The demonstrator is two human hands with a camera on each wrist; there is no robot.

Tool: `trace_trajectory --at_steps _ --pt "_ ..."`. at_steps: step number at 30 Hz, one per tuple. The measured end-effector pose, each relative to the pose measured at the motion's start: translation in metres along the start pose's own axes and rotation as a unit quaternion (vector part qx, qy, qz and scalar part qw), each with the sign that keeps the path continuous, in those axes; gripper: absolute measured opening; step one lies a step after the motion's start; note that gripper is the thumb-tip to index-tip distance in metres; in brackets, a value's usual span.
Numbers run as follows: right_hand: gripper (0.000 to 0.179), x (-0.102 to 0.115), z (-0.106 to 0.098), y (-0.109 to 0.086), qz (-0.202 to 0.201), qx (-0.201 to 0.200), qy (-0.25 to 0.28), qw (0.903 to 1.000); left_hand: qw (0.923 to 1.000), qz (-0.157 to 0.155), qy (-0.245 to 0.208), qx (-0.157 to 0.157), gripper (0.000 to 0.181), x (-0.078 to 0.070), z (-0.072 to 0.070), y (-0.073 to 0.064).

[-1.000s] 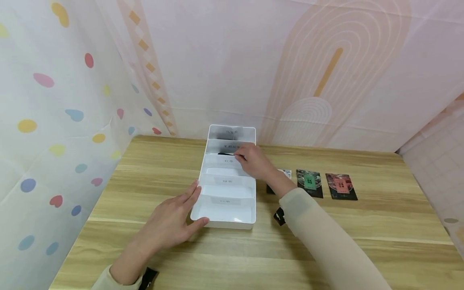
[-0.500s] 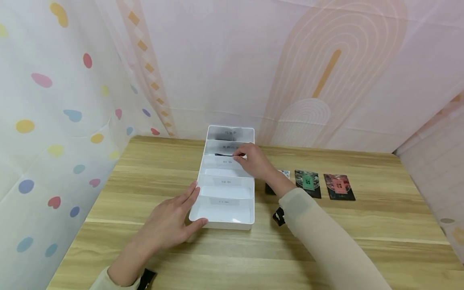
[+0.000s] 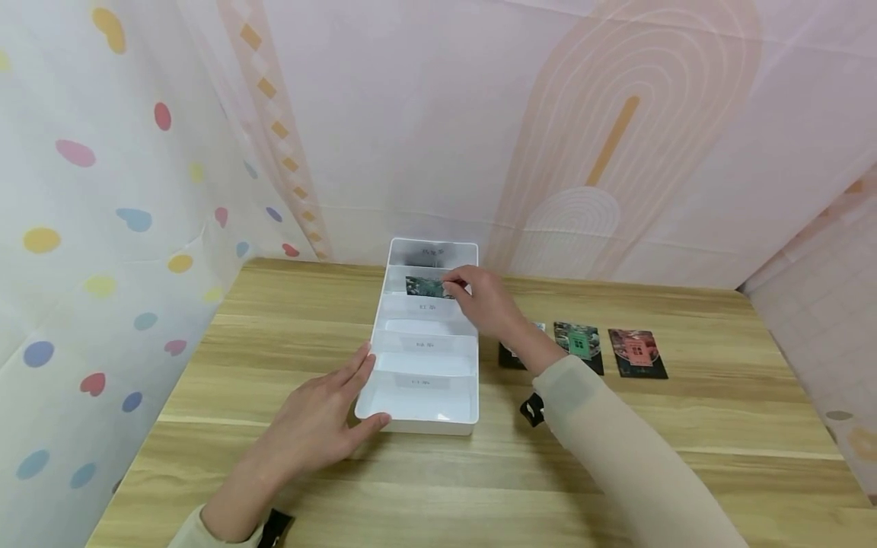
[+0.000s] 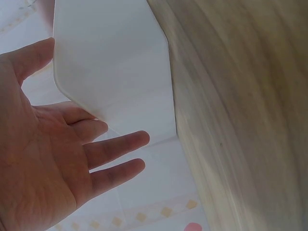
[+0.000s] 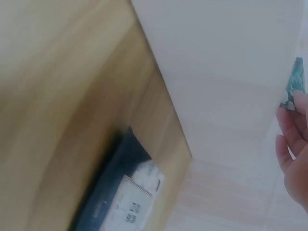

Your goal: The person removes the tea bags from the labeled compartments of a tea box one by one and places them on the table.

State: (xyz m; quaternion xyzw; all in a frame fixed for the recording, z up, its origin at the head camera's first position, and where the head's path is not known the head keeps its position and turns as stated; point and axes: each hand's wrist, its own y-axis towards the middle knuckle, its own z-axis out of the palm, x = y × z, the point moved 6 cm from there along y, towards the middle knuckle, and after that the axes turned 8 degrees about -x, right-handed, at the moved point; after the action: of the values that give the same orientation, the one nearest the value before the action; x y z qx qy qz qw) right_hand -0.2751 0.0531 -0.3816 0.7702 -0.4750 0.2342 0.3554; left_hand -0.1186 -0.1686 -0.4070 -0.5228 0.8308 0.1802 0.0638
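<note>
A long white box (image 3: pixel 422 428) with several cross compartments and a label on each divider stands on the wooden table. My right hand (image 3: pixel 483 301) pinches a flat dark green tea packet (image 3: pixel 425 287) by its right edge, over the second compartment from the back. In the right wrist view the packet (image 5: pixel 295 82) shows past the box's wall, between thumb and fingers. My left hand (image 3: pixel 322 415) touches the box's front left corner, its thumb on the front rim and its fingers along the left side. The left wrist view shows those fingers (image 4: pixel 120 144) straight and spread.
Right of the box lie a green-labelled packet (image 3: pixel 578 348), a red-labelled packet (image 3: pixel 639 353) and a white-labelled packet (image 3: pixel 510 359) partly hidden by my right forearm. A patterned curtain (image 3: pixel 438 152) hangs close behind the box at the table's back edge.
The tea packet in my right hand has tipped from nearly edge-on, so its printed green face shows now. My left hand keeps its place on the box.
</note>
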Motion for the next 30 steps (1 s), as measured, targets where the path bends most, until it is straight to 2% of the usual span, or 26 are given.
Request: trace_trajectory --at_steps 11,16,23,30 --pt "0.018 0.009 -0.028 -0.004 -0.048 -0.04 0.016 0.9979 1.0 0.002 -0.003 -0.004 0.085 -0.002 0.002 0.001" --pt "0.017 0.014 -0.042 -0.005 -0.074 -0.068 0.005 0.9949 1.0 0.002 -0.004 0.0 0.085 -0.002 0.002 0.002" --pt "0.015 0.016 -0.063 -0.01 -0.09 -0.109 0.006 0.99 1.0 0.001 -0.006 -0.002 0.086 -0.002 0.002 0.002" --pt "0.015 0.018 -0.081 -0.018 -0.107 -0.128 0.001 0.9861 1.0 0.001 -0.006 -0.002 0.085 -0.003 0.003 0.002"
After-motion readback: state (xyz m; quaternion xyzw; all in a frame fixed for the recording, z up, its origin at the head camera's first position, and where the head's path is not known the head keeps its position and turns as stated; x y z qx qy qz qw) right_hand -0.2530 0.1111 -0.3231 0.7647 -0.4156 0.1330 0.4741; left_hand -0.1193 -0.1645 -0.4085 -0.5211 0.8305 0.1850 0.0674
